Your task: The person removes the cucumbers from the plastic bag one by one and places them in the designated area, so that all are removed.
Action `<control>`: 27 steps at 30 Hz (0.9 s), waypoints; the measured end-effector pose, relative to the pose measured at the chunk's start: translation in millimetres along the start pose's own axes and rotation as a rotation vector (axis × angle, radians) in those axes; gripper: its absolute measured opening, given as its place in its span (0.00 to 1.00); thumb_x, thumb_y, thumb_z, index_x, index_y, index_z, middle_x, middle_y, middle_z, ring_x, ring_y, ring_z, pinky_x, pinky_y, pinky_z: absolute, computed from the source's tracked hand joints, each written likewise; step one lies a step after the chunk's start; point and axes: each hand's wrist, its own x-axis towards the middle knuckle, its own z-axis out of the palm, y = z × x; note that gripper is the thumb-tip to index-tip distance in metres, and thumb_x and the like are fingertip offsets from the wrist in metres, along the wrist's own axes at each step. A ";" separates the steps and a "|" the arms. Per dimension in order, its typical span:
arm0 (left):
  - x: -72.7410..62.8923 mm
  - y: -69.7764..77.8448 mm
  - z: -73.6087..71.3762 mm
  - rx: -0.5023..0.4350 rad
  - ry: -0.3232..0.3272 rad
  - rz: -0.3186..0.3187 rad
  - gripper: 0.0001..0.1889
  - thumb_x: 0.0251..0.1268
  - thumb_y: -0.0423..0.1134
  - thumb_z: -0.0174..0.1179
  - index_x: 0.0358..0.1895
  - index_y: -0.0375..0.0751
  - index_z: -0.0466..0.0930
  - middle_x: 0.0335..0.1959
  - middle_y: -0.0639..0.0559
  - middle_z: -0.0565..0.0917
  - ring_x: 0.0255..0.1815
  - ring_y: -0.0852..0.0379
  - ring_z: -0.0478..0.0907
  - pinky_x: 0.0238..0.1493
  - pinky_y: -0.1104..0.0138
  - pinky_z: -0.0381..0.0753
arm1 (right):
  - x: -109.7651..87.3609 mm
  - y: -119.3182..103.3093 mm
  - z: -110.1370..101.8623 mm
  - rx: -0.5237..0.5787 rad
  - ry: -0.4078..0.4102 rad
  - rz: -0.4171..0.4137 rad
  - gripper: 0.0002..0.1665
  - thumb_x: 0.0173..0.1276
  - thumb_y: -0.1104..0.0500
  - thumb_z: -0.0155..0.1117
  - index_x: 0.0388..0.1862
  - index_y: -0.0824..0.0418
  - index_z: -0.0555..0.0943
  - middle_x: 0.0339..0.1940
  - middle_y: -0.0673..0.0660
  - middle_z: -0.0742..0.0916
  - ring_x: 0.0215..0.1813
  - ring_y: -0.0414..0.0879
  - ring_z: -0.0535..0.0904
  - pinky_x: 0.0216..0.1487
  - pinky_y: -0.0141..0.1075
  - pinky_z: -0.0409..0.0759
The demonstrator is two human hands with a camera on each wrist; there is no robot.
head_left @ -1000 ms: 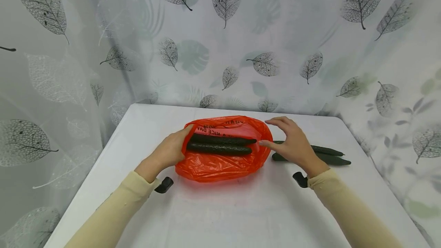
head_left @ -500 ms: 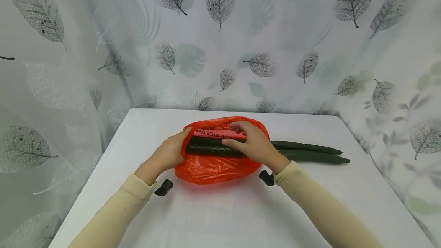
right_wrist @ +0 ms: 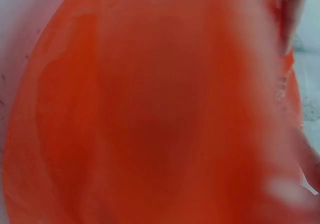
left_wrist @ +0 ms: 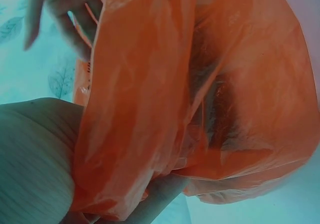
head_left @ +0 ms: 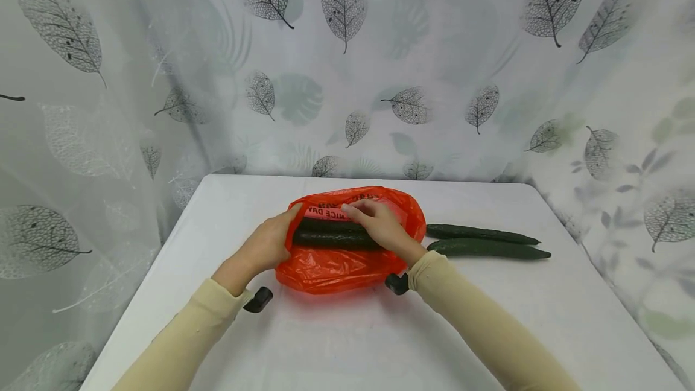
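A red plastic bag (head_left: pixel 331 270) lies on the white table with its mouth open and printed lettering inside. Two dark green cucumbers (head_left: pixel 331 239) rest side by side in it. My left hand (head_left: pixel 266 243) grips the bag's left rim, its thumb inside the mouth; the left wrist view shows the plastic bunched between thumb and fingers. Over the cucumbers' right ends reaches my right hand (head_left: pixel 382 228), in the bag's mouth. Its fingers look spread and hold nothing in the left wrist view (left_wrist: pixel 67 8). Bag plastic fills most of the right wrist view.
Two more cucumbers, one behind (head_left: pixel 483 233) and one in front (head_left: pixel 488 248), lie on the table (head_left: pixel 347 343) right of the bag. A leaf-patterned curtain (head_left: pixel 304 137) hangs behind and beside the table. Dark wrist cameras sit below both hands.
My right hand has moved left from the bag's right rim to over the cucumbers inside. My left hand keeps its grip on the left rim.
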 end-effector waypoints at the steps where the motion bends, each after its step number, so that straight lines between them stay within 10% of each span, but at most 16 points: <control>1: 0.0 -0.1 0.2 0.001 0.001 0.002 0.50 0.46 0.20 0.69 0.78 0.30 0.56 0.65 0.36 0.76 0.57 0.40 0.78 0.60 0.47 0.78 | 1.4 1.6 1.8 -0.007 -0.001 0.006 0.34 0.67 0.32 0.64 0.59 0.54 0.83 0.53 0.53 0.85 0.57 0.51 0.78 0.61 0.50 0.77; 27: 0.6 0.2 4.6 -0.004 -0.006 0.002 0.52 0.45 0.21 0.70 0.78 0.32 0.55 0.67 0.36 0.75 0.60 0.40 0.76 0.62 0.48 0.76 | 15.0 44.5 26.5 -0.443 0.037 0.078 0.30 0.55 0.42 0.81 0.54 0.53 0.88 0.51 0.50 0.87 0.54 0.49 0.78 0.60 0.48 0.77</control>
